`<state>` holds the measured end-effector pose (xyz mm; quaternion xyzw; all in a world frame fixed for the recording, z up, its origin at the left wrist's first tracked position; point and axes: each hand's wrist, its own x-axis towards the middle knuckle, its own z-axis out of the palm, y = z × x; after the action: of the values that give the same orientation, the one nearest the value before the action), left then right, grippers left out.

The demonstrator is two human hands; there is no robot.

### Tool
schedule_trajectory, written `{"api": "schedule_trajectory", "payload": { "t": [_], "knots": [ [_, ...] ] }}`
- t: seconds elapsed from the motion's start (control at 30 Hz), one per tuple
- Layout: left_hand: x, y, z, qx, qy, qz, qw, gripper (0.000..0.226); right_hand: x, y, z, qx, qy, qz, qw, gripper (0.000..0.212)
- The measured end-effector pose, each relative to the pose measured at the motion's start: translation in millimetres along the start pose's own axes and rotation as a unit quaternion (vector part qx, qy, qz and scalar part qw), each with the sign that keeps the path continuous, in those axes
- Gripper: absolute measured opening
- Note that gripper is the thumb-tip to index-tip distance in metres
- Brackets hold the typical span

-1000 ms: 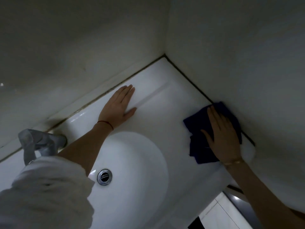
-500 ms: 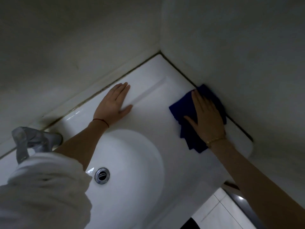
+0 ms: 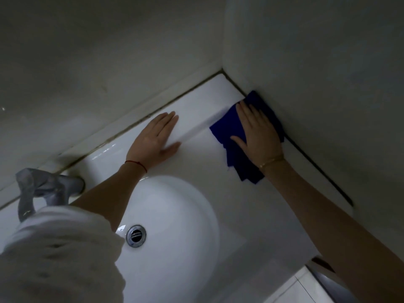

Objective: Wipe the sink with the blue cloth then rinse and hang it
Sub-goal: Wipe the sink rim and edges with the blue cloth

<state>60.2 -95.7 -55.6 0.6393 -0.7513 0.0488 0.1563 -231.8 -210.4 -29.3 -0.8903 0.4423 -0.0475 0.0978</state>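
Observation:
The white sink (image 3: pixel 218 171) fills the lower half of the view, its round basin holding a chrome drain (image 3: pixel 136 235). A dark blue cloth (image 3: pixel 227 127) lies flat on the sink's ledge near the far right corner, against the side wall. My right hand (image 3: pixel 256 132) presses on it with straight fingers and covers its middle. Flat on the back ledge to the left, fingers together, my left hand (image 3: pixel 156 141) rests on the bare ceramic.
A chrome tap (image 3: pixel 47 191) stands at the left on the back ledge, partly behind my white sleeve (image 3: pixel 59 254). Walls meet in a corner (image 3: pixel 223 69) behind the sink. A dark sealant line (image 3: pixel 317 169) runs along the right wall. Floor tiles (image 3: pixel 295 289) show at bottom right.
My right hand has slid the blue cloth along the right ledge away from me, toward the back corner. The left hand has stayed flat on the back ledge.

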Motion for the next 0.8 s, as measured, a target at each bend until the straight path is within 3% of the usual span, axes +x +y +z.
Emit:
{"api": "schedule_trajectory", "payload": {
  "t": [0.2,0.47,0.7,0.8],
  "knots": [
    [0,-1,0,-0.002,-0.004,-0.005,1.000,0.065,-61,21,-3,0.007,0.004,0.012,1.000,0.078],
    [0,-4,1,-0.012,0.004,-0.003,1.000,0.065,40,-13,0,0.020,-0.007,-0.016,1.000,0.074],
    [-1,-2,1,-0.015,0.014,0.000,1.000,0.064,-58,25,-3,0.012,-0.007,0.002,1.000,0.075],
    [-1,-2,2,-0.016,0.010,-0.003,1.000,0.064,-50,26,-2,0.006,-0.006,-0.006,1.000,0.075]
  ]
}}
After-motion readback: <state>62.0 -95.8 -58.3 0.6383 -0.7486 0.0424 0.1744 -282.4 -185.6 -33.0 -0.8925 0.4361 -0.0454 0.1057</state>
